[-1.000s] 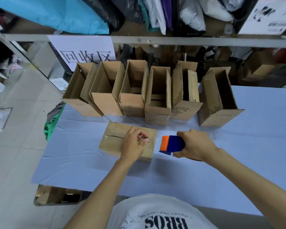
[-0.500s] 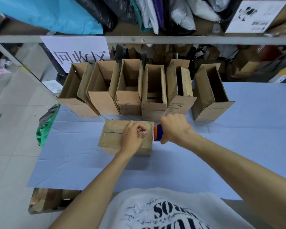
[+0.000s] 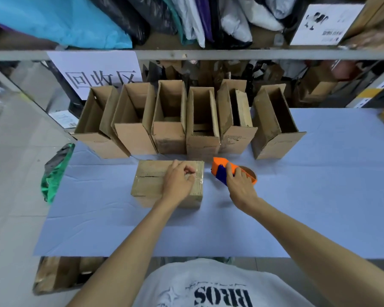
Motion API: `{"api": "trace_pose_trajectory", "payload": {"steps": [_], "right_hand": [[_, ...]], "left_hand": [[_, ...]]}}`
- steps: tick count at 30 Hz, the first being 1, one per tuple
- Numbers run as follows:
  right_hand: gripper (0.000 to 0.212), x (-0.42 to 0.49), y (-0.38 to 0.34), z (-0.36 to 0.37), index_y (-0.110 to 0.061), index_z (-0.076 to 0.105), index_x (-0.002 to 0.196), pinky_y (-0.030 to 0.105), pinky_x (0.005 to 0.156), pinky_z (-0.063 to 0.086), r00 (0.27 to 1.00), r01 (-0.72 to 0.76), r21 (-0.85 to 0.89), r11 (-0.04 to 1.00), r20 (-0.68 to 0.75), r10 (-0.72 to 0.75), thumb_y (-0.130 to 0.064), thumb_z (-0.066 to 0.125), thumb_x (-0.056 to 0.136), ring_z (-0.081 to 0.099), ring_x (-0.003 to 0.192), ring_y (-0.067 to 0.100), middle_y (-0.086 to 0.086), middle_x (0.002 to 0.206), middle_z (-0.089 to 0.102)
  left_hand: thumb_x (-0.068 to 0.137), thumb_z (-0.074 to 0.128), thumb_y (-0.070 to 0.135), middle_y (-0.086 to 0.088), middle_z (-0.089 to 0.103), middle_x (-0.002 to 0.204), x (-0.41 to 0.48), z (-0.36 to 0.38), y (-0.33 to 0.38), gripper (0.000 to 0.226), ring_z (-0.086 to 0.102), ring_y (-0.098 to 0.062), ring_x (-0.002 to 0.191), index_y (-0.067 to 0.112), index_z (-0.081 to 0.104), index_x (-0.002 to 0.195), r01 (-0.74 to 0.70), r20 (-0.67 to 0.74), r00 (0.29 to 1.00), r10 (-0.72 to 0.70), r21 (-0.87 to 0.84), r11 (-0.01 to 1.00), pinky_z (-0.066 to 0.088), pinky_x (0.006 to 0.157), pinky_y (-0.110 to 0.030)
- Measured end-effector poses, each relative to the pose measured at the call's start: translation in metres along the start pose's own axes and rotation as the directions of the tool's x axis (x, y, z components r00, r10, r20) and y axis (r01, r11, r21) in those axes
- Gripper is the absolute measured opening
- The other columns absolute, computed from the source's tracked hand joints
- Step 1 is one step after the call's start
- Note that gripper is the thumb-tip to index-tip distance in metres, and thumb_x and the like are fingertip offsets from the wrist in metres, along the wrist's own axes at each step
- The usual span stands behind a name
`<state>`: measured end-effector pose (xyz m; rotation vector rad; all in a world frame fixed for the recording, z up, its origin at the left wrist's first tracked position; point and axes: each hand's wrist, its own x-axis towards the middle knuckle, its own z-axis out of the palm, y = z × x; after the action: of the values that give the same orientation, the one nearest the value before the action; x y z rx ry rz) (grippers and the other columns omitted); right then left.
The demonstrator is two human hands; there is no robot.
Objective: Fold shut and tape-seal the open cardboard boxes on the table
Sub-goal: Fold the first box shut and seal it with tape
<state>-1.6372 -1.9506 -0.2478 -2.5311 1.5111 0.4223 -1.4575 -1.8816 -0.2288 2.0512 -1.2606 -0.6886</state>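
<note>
A closed cardboard box (image 3: 151, 185) lies flat on the blue table (image 3: 319, 196), its top seam showing at the left. My left hand (image 3: 179, 181) rests on its right half with fingers curled, pinching something small I cannot make out near the box's right end. Just right of the box, my right hand (image 3: 238, 185) grips an orange and blue tape dispenser (image 3: 222, 171) holding a brown tape roll (image 3: 248, 172); the dispenser's nose points at the box's right edge. Several open cardboard boxes (image 3: 169, 120) stand in a row behind.
A metal shelf rail (image 3: 231, 54) crosses above the row, with a white paper sign (image 3: 98, 72) hanging from it at left. A green bag (image 3: 53, 176) hangs at the table's left edge. Bare blue table surface lies to the right and in front.
My right hand carried the tape dispenser up against the box's right end, then drew back slightly to the right. My left hand stayed on the box top.
</note>
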Motion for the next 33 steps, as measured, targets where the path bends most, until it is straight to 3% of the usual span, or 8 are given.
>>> {"api": "trace_pose_trajectory", "payload": {"steps": [2, 4, 8, 11, 14, 17, 19, 33], "right_hand": [[0.085, -0.003, -0.003, 0.012, -0.003, 0.005, 0.15, 0.04, 0.089, 0.045, 0.997, -0.021, 0.038, 0.999, 0.07, 0.018, 0.002, 0.06, 0.085, 0.049, 0.112, 0.037, 0.022, 0.129, 0.041], [0.087, -0.003, -0.005, 0.024, -0.004, 0.005, 0.15, 0.041, 0.087, 0.046, 0.995, -0.035, 0.102, 0.994, 0.094, 0.026, 0.005, 0.061, 0.084, 0.049, 0.111, 0.037, 0.022, 0.128, 0.039], [0.074, -0.002, -0.003, 0.04, -0.008, 0.024, 0.144, 0.04, 0.079, 0.044, 0.995, -0.056, 0.186, 0.981, 0.092, 0.04, 0.007, 0.057, 0.079, 0.049, 0.105, 0.035, 0.02, 0.12, 0.045], [0.045, -0.003, -0.007, 0.033, -0.005, 0.052, 0.115, 0.042, 0.071, 0.044, 0.992, -0.064, -0.051, 0.997, -0.116, 0.058, -0.003, 0.064, 0.072, 0.051, 0.086, 0.037, 0.019, 0.097, 0.053], [0.019, -0.009, -0.023, 0.009, -0.007, 0.057, 0.088, 0.038, 0.059, 0.04, 0.919, 0.178, 0.08, 0.981, -0.371, -0.136, -0.023, 0.065, 0.086, 0.05, 0.072, 0.031, 0.013, 0.082, 0.055], [0.047, -0.008, -0.046, -0.009, -0.016, 0.051, 0.069, 0.035, 0.058, 0.039, 0.984, 0.15, 0.506, 0.849, -0.158, -0.079, -0.047, 0.035, 0.101, 0.053, 0.067, 0.023, 0.003, 0.069, 0.057], [0.05, -0.005, -0.055, -0.01, -0.018, 0.051, 0.066, 0.034, 0.057, 0.035, 0.994, 0.112, 0.605, 0.788, -0.077, -0.082, -0.052, 0.037, 0.099, 0.054, 0.066, 0.022, 0.001, 0.066, 0.056], [0.051, 0.003, -0.054, -0.025, -0.008, 0.05, 0.058, 0.038, 0.062, 0.032, 0.994, 0.011, 0.722, 0.692, 0.066, -0.084, -0.041, 0.054, 0.096, 0.042, 0.061, 0.022, 0.008, 0.058, 0.047]], "left_hand": [[0.087, 0.065, 0.006, 0.006, 0.054, 0.098, 0.0, -0.01, 0.002, 0.015, 0.054, -0.005, 0.082, 0.02, 0.064, 0.091, 0.008, 0.048, 0.999, -0.006, -0.04, 0.999, 0.041, 0.074, -0.007], [0.086, 0.063, 0.001, 0.004, 0.059, 0.099, -0.003, -0.025, -0.004, 0.022, 0.058, -0.007, 0.084, 0.023, 0.065, 0.09, -0.005, 0.036, 0.999, 0.008, -0.087, 0.996, 0.049, 0.08, -0.015], [0.082, 0.058, -0.003, -0.003, 0.057, 0.106, -0.011, -0.062, -0.029, 0.027, 0.057, -0.018, 0.097, 0.02, 0.065, 0.095, 0.056, -0.25, 0.967, -0.052, 0.011, 0.998, 0.044, 0.083, -0.025], [0.09, 0.061, 0.019, -0.01, 0.051, 0.119, -0.016, -0.081, -0.054, 0.023, 0.052, -0.025, 0.109, 0.011, 0.058, 0.112, 0.314, -0.344, 0.894, -0.288, 0.022, 0.949, 0.041, 0.087, -0.031], [0.091, 0.062, 0.039, -0.007, 0.064, 0.113, -0.017, -0.085, -0.073, 0.032, 0.059, -0.029, 0.106, 0.011, 0.06, 0.107, 0.478, -0.202, 0.865, -0.46, 0.049, 0.877, 0.047, 0.086, -0.036], [0.09, 0.065, 0.037, -0.004, 0.069, 0.105, -0.019, -0.085, -0.075, 0.028, 0.061, -0.028, 0.103, 0.011, 0.063, 0.1, 0.468, -0.212, 0.868, -0.449, 0.047, 0.883, 0.041, 0.078, -0.032], [0.091, 0.064, 0.038, -0.003, 0.069, 0.105, -0.019, -0.086, -0.07, 0.029, 0.061, -0.027, 0.103, 0.01, 0.065, 0.1, 0.453, -0.224, 0.874, -0.432, 0.049, 0.89, 0.039, 0.077, -0.031], [0.08, 0.079, 0.021, -0.005, 0.071, 0.09, -0.031, -0.087, -0.058, 0.015, 0.061, -0.026, 0.095, 0.008, 0.073, 0.083, 0.519, -0.301, 0.788, -0.536, -0.144, 0.843, 0.037, 0.081, -0.027]]}}
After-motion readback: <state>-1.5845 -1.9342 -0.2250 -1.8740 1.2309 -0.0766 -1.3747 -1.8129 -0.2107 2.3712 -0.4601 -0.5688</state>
